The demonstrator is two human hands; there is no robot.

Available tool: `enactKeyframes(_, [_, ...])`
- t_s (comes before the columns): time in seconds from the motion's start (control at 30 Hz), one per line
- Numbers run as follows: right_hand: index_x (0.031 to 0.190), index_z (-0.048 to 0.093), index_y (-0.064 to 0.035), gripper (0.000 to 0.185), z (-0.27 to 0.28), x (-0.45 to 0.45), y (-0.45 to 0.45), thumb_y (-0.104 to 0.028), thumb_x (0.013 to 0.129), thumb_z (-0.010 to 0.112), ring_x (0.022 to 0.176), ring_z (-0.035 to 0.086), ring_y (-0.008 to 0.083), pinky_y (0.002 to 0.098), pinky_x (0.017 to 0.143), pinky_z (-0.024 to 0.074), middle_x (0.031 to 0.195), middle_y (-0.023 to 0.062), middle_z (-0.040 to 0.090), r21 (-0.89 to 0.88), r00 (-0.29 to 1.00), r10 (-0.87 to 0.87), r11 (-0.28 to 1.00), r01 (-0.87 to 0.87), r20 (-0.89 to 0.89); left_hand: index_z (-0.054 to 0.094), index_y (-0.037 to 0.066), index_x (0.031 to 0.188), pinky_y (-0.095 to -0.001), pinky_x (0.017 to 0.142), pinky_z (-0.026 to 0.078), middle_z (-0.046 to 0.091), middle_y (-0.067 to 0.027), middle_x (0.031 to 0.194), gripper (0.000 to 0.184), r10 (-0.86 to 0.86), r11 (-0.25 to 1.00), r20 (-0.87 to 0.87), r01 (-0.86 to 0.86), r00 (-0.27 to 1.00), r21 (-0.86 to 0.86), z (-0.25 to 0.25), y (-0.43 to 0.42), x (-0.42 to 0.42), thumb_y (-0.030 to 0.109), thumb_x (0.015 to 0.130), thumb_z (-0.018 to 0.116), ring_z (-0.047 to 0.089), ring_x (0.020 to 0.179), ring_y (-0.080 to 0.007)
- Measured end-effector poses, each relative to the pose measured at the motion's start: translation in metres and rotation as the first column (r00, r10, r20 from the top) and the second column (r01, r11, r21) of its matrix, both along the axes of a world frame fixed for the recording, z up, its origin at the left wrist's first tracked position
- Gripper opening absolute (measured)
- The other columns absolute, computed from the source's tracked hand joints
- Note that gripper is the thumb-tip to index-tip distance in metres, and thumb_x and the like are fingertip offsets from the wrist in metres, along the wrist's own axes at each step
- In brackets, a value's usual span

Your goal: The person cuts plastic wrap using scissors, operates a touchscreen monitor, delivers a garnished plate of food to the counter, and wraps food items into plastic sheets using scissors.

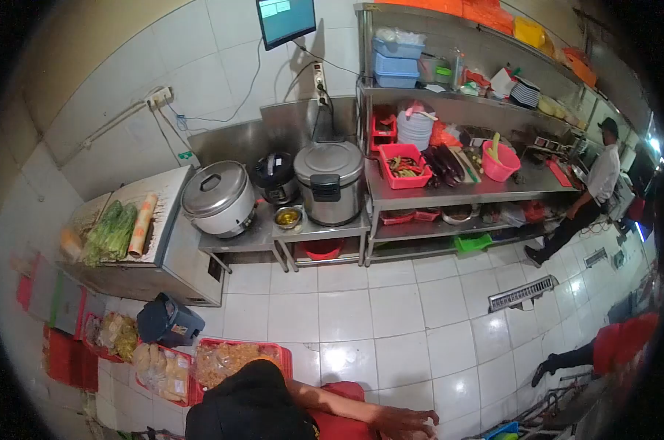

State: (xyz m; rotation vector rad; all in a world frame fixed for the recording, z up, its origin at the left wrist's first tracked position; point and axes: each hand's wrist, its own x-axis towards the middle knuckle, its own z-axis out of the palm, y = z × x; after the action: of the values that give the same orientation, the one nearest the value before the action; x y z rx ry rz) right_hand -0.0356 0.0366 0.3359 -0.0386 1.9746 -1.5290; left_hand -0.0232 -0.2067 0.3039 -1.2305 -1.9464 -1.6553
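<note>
A bare forearm reaches right from a black sleeve (248,403) along the bottom edge. At its end is my left hand (409,421), palm down, fingers apart and partly cut off by the frame's edge; nothing clear is held in it. Red cloth (347,425) lies under the forearm. Left of the sleeve, a red crate (286,359) holds bagged orange-brown food, and another crate (143,381) beside it holds bags of pale food. My right hand is out of view.
A grey-blue bin (172,323) stands behind the crates. Pots (218,198) and a steel shelf (449,192) with eggplants and a pink bucket (500,161) line the wall. One person (603,172) stands at the right; another in red (624,343) is lower right.
</note>
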Motion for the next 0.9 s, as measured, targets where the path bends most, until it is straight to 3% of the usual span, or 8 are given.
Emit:
enactKeyframes(0.07, [0.107, 0.070, 0.0010, 0.031, 0.025, 0.003, -0.015, -0.027, 0.093, 0.068, 0.090, 0.063, 0.0138, 0.0333, 0.080, 0.0504, 0.093, 0.0073, 0.071, 0.217, 0.999, -0.046, 0.975, 0.040, 0.026, 0.049, 0.005, 0.130, -0.0550, 0.093, 0.040, 0.052, -0.0167, 0.121, 0.042, -0.022, 0.999, 0.015, 0.022, 1.000, -0.033, -0.002, 0.008, -0.006, 0.033, 0.101, 0.048, 0.050, 0.109, -0.0383])
enactKeyframes(0.17, [0.105, 0.069, 0.0024, 0.032, 0.009, 0.003, -0.010, -0.027, 0.093, 0.069, 0.089, 0.064, 0.0149, 0.0341, 0.080, 0.0507, 0.093, 0.0085, 0.071, 0.082, 0.996, -0.085, 0.993, 0.083, 0.020, 0.046, 0.009, 0.136, -0.0587, 0.108, 0.026, 0.036, -0.0106, 0.149, 0.056, -0.209, 0.968, 0.255, 0.237, 0.944, -0.085, 0.015, 0.014, -0.016, 0.043, 0.093, 0.059, 0.046, 0.118, -0.0371])
enactKeyframes(0.3, [0.105, 0.069, 0.0027, 0.032, -0.006, -0.014, 0.014, -0.027, 0.093, 0.068, 0.089, 0.064, 0.0154, 0.0340, 0.080, 0.0509, 0.093, 0.0088, 0.070, 0.000, 0.993, -0.117, 0.993, 0.117, -0.011, 0.029, 0.005, 0.150, -0.0450, 0.114, 0.026, 0.030, -0.0198, 0.151, 0.111, -0.095, 0.987, 0.269, 0.126, 0.959, -0.101, -0.020, -0.008, -0.040, 0.061, 0.068, 0.078, 0.027, 0.141, -0.0380])
enactKeyframes(0.37, [0.105, 0.069, 0.0029, 0.032, -0.023, -0.027, 0.031, -0.027, 0.093, 0.068, 0.089, 0.064, 0.0157, 0.0339, 0.080, 0.0511, 0.094, 0.0090, 0.070, -0.043, 0.992, -0.127, 0.991, 0.125, -0.028, 0.022, 0.003, 0.151, -0.0460, 0.116, 0.024, 0.025, -0.0211, 0.154, 0.120, 0.186, 0.956, 0.495, -0.040, 0.849, -0.291, -0.049, -0.050, -0.063, 0.041, 0.057, 0.087, 0.025, 0.143, -0.0381])
enactKeyframes(0.43, [0.105, 0.069, 0.0031, 0.032, -0.038, -0.044, 0.039, -0.027, 0.093, 0.068, 0.089, 0.064, 0.0160, 0.0339, 0.080, 0.0512, 0.094, 0.0092, 0.070, -0.077, 0.988, -0.148, 0.986, 0.145, -0.039, 0.020, 0.004, 0.152, -0.0485, 0.117, 0.025, 0.023, -0.0219, 0.156, 0.122, 0.553, 0.716, 0.260, -0.292, 0.792, -0.634, -0.030, -0.113, -0.089, 0.018, 0.054, 0.091, 0.023, 0.145, -0.0386])
enactKeyframes(0.6, [0.106, 0.069, 0.0037, 0.032, -0.066, -0.092, 0.034, -0.026, 0.094, 0.067, 0.089, 0.064, 0.0167, 0.0338, 0.080, 0.0515, 0.095, 0.0097, 0.070, -0.104, 0.983, -0.178, 0.979, 0.174, -0.035, 0.028, 0.006, 0.146, -0.0532, 0.107, 0.040, 0.032, -0.0224, 0.151, 0.090, 0.966, 0.098, -0.055, -0.553, 0.253, -0.827, 0.133, -0.300, -0.135, 0.024, 0.075, 0.081, 0.038, 0.136, -0.0426])
enactKeyframes(0.7, [0.106, 0.068, 0.0040, 0.033, -0.081, -0.121, 0.010, -0.026, 0.094, 0.067, 0.089, 0.064, 0.0172, 0.0337, 0.080, 0.0518, 0.095, 0.0100, 0.070, -0.098, 0.980, -0.196, 0.977, 0.192, -0.034, 0.031, 0.003, 0.144, -0.0513, 0.107, 0.039, 0.037, -0.0238, 0.146, 0.084, 0.870, -0.296, -0.493, -0.770, 0.028, -0.565, 0.178, -0.451, -0.155, 0.026, 0.077, 0.077, 0.035, 0.137, -0.0428])
enactKeyframes(0.9, [0.106, 0.068, 0.0047, 0.033, -0.119, -0.175, -0.097, -0.026, 0.095, 0.066, 0.088, 0.064, 0.0180, 0.0335, 0.079, 0.0522, 0.096, 0.0106, 0.070, -0.081, 0.962, -0.269, 0.961, 0.265, -0.044, 0.031, -0.002, 0.139, -0.0494, 0.094, 0.051, 0.027, -0.0285, 0.149, 0.084, 0.750, -0.552, -0.606, -0.757, -0.266, -0.350, 0.318, -0.713, -0.170, 0.029, 0.076, 0.079, 0.053, 0.118, -0.0482])
